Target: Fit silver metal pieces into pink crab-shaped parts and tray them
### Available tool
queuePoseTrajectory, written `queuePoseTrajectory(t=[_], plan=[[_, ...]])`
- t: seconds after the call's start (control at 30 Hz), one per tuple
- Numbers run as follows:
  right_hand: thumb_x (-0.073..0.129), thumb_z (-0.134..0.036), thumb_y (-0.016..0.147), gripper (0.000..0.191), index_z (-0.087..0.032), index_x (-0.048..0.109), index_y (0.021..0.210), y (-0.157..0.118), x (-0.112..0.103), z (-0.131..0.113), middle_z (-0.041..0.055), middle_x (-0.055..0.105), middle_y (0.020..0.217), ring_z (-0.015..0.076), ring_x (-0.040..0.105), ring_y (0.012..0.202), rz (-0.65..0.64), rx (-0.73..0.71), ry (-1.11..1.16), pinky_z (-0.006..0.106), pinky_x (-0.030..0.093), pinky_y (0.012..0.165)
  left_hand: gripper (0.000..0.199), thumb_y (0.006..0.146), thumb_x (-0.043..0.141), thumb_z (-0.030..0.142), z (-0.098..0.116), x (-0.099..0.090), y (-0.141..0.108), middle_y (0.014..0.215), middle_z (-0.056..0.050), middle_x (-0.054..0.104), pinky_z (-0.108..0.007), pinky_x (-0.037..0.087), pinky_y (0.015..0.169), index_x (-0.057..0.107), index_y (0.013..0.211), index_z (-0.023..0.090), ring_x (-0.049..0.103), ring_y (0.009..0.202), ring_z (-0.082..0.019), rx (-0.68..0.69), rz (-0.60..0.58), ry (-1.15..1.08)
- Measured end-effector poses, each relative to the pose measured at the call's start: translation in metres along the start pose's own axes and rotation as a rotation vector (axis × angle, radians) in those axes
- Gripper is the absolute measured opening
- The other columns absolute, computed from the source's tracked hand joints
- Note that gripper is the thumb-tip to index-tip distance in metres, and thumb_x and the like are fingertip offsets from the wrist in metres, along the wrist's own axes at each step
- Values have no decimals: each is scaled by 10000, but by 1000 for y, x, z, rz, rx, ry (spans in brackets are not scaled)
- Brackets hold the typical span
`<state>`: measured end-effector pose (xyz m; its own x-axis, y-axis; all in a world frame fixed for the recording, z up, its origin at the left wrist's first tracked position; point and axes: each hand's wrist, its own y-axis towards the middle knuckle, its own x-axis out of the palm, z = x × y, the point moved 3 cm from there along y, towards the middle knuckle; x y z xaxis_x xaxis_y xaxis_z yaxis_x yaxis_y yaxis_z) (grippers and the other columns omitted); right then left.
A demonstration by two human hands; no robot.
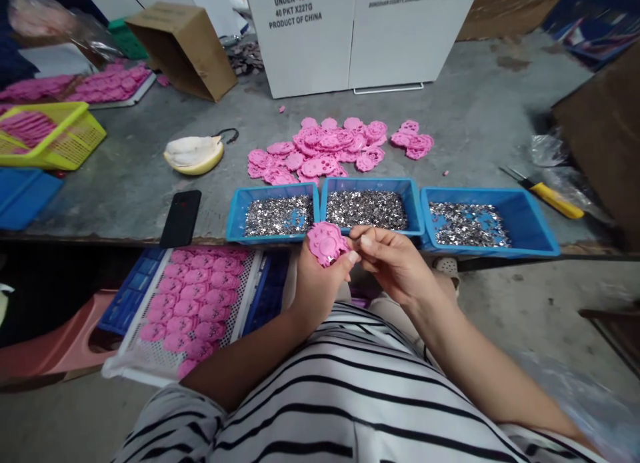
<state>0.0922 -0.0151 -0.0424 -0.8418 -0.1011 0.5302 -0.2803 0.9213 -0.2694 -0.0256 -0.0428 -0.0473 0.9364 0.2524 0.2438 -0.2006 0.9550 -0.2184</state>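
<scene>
A pink flower-shaped plastic piece (pixel 327 242) is gripped in my left hand (pixel 320 283), just in front of the middle tray. Close against its right edge, my right hand (pixel 393 260) has thumb and forefinger pinched together; whatever lies between them is too small to make out. Small shiny metal pieces fill part of the left blue tray (pixel 233 213), the middle blue tray (pixel 415 206) and the right blue tray (pixel 537 223). Behind the trays lies a loose heap of similar pink plastic pieces (pixel 330 143).
A white perforated tray (pixel 250 283) with rows of pink pieces sits below the table's left edge. On the table are a black phone (pixel 181 218), a fruit peel (pixel 195 155), a yellow-handled tool (pixel 555 198), a yellow basket (pixel 83 140) and a cardboard box (pixel 200 50). White cartons (pixel 350 43) stand behind.
</scene>
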Motion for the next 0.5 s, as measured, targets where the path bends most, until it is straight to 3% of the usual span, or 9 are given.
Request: queuePoseTrajectory(t=[0.23,0.4,0.5], plan=[[912,-388,537,284,-195,708,577,-2,2,8,0,593,831,66,514,565,85,-141,-91,240,407,512,321,590,741,210,1,2,1,629,40,596,-193,377,371,550,845,166,485,456,-73,-34,83,1],[892,-415,573,273,-212,739,673,0,-5,3,13,634,863,69,462,564,90,-168,-146,232,365,476,281,607,706,191,6,4,1,670,12,632,-185,360,361,536,829,163,539,482,-93,-31,54,-38],[879,-422,600,270,-211,713,638,0,-5,-2,22,625,869,110,515,655,29,-190,-245,281,459,596,272,607,708,189,6,3,1,644,20,621,-187,360,368,540,821,166,511,465,-84,-49,47,-14]])
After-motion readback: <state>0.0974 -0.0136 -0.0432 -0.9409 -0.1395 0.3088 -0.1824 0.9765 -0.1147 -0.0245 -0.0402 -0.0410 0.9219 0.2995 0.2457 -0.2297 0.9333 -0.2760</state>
